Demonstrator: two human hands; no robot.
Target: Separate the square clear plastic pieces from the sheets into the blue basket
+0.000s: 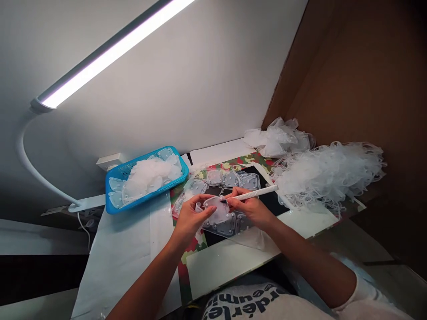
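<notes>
Head view looks down at a person seated close to a worktop [126, 249] covered in white paper, with a camouflage-patterned mat [247, 160] laid across the middle. Both hands meet just above that mat. The left hand [191, 218] has its fingers [203, 212] curled round a small translucent plastic piece [218, 211], thumb on top, holding it up off the surface. The right hand [251, 209] has its fingers [233, 202] pinched tight on a thin white stick tool [253, 194], gripped like a pen; the tip touches the top edge of the piece and the far end points away to the right.

Under and behind the hands lies a linked string of similar clear pieces [233, 180], spread flat on the mat. To the left, near the wall, a blue basket [150, 197] sits heaped with more of them. On the right, a big fluffy pile of thin clear plastic strands [328, 173] rests against a cardboard wall [360, 75], with a crumpled heap of clear plastic [278, 138] just behind it. A long strip lamp [110, 53] on a bent white neck glows overhead.
</notes>
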